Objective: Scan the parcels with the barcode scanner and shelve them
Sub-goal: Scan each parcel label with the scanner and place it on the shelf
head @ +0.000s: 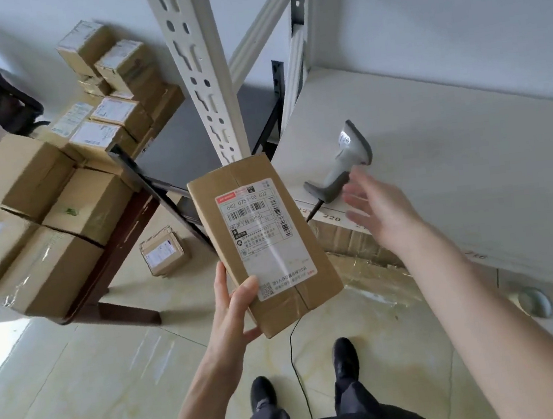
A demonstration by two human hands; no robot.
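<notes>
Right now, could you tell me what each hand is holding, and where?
The left hand grips the parcel by its near lower corner; the right hand, open, holds nothing.

On my right I see the pale shelf point(450, 141), with the grey barcode scanner point(342, 164) lying near its front edge and its cable running down to the floor. A small grey round thing point(533, 300) sits on the shelf nearer to me. To the left, a dark wooden tabletop point(125, 226) carries stacked cardboard parcels point(45, 215), large ones near and smaller labelled ones farther back. On the tiled floor point(98, 384) one small parcel point(164, 253) lies by the rack's foot.
</notes>
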